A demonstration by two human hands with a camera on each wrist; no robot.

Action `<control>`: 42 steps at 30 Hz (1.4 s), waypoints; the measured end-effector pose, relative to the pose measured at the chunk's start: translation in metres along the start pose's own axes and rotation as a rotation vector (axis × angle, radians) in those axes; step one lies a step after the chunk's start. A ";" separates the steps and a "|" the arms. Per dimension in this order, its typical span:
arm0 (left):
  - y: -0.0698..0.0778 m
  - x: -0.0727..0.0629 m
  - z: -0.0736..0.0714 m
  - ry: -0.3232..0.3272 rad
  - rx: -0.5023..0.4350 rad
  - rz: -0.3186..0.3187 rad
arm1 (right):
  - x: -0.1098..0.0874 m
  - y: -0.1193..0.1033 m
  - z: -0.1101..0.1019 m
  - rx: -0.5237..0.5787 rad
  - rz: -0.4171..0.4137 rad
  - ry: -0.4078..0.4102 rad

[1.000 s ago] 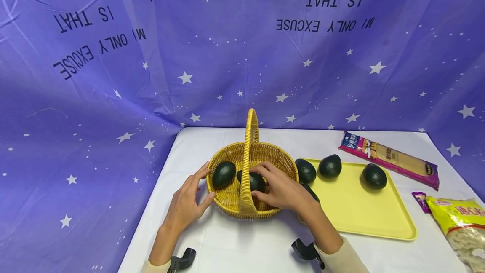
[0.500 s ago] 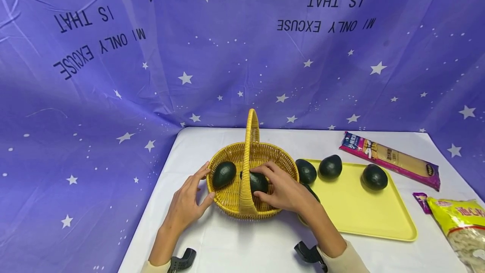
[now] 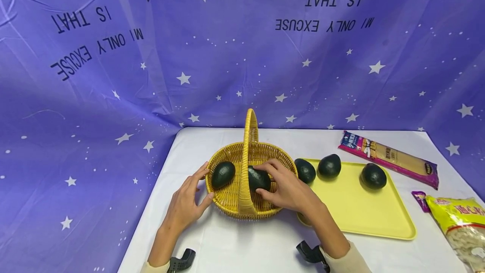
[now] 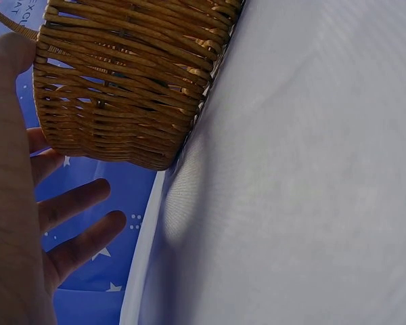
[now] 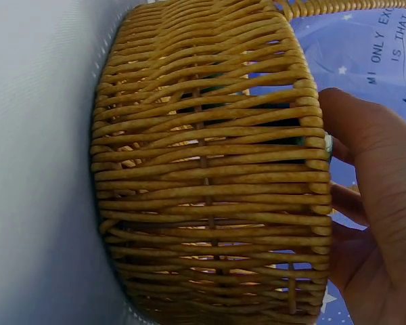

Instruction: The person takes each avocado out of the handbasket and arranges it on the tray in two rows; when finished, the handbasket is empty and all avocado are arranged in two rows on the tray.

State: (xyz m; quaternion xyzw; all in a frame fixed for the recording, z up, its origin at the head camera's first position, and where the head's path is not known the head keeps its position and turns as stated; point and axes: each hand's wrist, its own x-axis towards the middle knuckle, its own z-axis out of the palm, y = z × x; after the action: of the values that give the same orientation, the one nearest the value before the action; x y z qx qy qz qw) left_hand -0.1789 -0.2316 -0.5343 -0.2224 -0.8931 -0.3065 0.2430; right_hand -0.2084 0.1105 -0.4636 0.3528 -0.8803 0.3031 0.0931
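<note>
Inside the basket (image 3: 226,200), the right grip (image 3: 288,186) and its avocado (image 3: 259,179) have edged rightward. The left grip (image 3: 185,201), spread against the basket, should brace it; the right apparently pinches the avocado, partly hidden, and should loosen gently.

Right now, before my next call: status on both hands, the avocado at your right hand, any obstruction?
Left hand touching basket rim. Right hand around avocado, inside basket. Handle arches close by, partly hiding avocado from head view.
</note>
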 end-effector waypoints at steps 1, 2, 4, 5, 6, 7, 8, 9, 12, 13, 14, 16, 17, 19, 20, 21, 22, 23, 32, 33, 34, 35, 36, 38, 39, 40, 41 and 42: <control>0.000 0.000 0.000 0.000 0.001 -0.002 | 0.000 0.000 -0.001 0.002 0.002 0.003; 0.000 0.000 0.000 -0.002 0.001 -0.004 | -0.001 0.000 -0.002 0.001 0.008 0.004; 0.000 0.000 0.000 -0.001 -0.001 -0.005 | -0.002 0.000 -0.003 0.001 0.015 0.009; 0.001 0.000 0.000 0.000 -0.001 -0.006 | -0.002 0.000 -0.004 0.000 0.018 0.011; 0.001 0.000 0.000 0.000 -0.001 -0.007 | -0.002 0.000 -0.005 -0.002 0.020 0.014; 0.001 0.000 0.000 0.001 -0.001 -0.007 | -0.003 0.000 -0.005 -0.003 0.018 0.020; 0.001 0.000 0.000 0.002 -0.003 -0.007 | -0.003 0.000 -0.006 -0.007 0.018 0.025; 0.001 0.000 0.000 0.003 -0.003 -0.007 | -0.003 0.000 -0.006 -0.008 0.017 0.030; 0.001 -0.001 0.000 0.004 -0.006 -0.009 | -0.004 0.001 -0.008 -0.015 0.014 0.041; 0.001 -0.001 0.000 0.004 -0.006 -0.010 | -0.004 0.001 -0.009 -0.015 0.015 0.044; 0.002 -0.001 0.000 0.002 -0.007 -0.011 | -0.005 0.001 -0.009 -0.017 0.017 0.046; 0.002 -0.001 0.000 -0.003 -0.008 -0.014 | -0.006 0.002 -0.010 -0.018 0.025 0.047; 0.002 -0.001 0.000 -0.005 -0.007 -0.015 | -0.006 0.002 -0.011 -0.018 0.027 0.049; 0.002 -0.001 0.000 -0.006 -0.004 -0.013 | -0.007 0.002 -0.012 -0.019 0.029 0.056; 0.002 -0.001 0.000 -0.004 -0.004 -0.013 | -0.007 0.001 -0.013 -0.019 0.029 0.058; 0.002 -0.001 0.000 -0.004 -0.003 -0.014 | -0.007 0.001 -0.013 -0.019 0.029 0.059; 0.002 -0.001 0.000 -0.003 -0.003 -0.014 | -0.007 0.001 -0.013 -0.020 0.028 0.061; 0.002 -0.001 0.000 -0.003 -0.004 -0.013 | -0.007 0.001 -0.014 -0.021 0.028 0.063; 0.002 -0.001 0.000 -0.011 -0.004 -0.015 | -0.010 -0.001 -0.016 -0.020 0.026 0.077; 0.002 -0.001 0.000 -0.011 -0.004 -0.015 | -0.011 -0.001 -0.017 -0.022 0.026 0.079; 0.002 -0.001 -0.001 -0.011 -0.005 -0.015 | -0.011 0.000 -0.017 -0.025 0.026 0.081; 0.002 -0.001 -0.001 -0.010 -0.005 -0.014 | -0.011 0.000 -0.018 -0.028 0.022 0.083; 0.002 -0.001 -0.001 -0.009 -0.005 -0.012 | -0.012 0.001 -0.018 -0.031 0.020 0.086; 0.002 0.000 -0.001 -0.008 -0.005 -0.009 | -0.012 0.002 -0.020 -0.036 0.011 0.095; 0.002 0.000 -0.001 -0.006 -0.006 -0.008 | -0.013 0.002 -0.021 -0.038 0.007 0.099; 0.002 0.001 -0.001 -0.006 -0.006 -0.007 | -0.013 0.002 -0.022 -0.037 0.002 0.105; 0.002 0.001 -0.001 -0.006 -0.007 -0.006 | -0.014 0.002 -0.023 -0.033 -0.001 0.110; 0.002 0.001 -0.001 -0.007 -0.007 -0.008 | -0.015 0.002 -0.024 -0.031 -0.001 0.115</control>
State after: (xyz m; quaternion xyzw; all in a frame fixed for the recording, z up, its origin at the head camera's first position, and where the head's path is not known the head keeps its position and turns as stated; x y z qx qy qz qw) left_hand -0.1781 -0.2307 -0.5327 -0.2210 -0.8936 -0.3099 0.2379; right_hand -0.2001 0.1340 -0.4513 0.3338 -0.8780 0.3092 0.1490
